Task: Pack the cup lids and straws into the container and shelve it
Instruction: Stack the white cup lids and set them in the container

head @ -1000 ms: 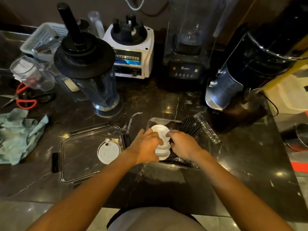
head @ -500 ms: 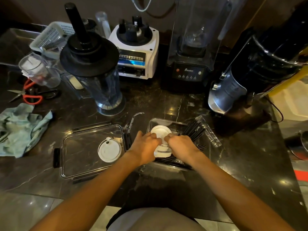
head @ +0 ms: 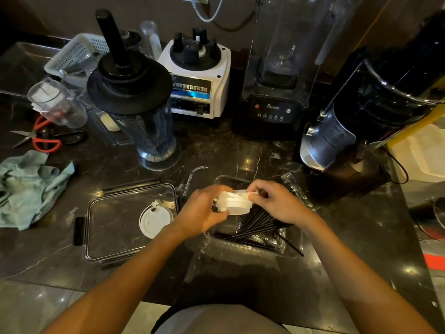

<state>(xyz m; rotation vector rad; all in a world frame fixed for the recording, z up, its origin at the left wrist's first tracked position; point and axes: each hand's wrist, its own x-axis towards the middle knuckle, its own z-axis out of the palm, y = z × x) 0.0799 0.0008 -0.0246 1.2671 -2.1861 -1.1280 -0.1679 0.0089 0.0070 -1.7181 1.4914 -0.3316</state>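
Cup lids [head: 234,201], a short white stack, are being held just above the clear container [head: 292,251], which is sitting on the dark marble counter [head: 240,150]. The left hand [head: 201,213] is gripping the stack from its left side with curled fingers, and the right hand [head: 277,201] is pinching the top of the stack from the right. Black straws [head: 258,225] are lying inside the container beneath the lids, one of them poking out over the container's near right corner. Just left of the container, its clear lid [head: 113,218] is lying flat on the counter with a single white cup lid [head: 155,221] resting on it. Behind the container a blender jar [head: 142,104] with a black top is standing, with a white blender base [head: 197,78] and a black blender [head: 277,75] further back. Far left of the container a green cloth [head: 29,189] is lying crumpled, with red-handled scissors [head: 41,138] behind it.
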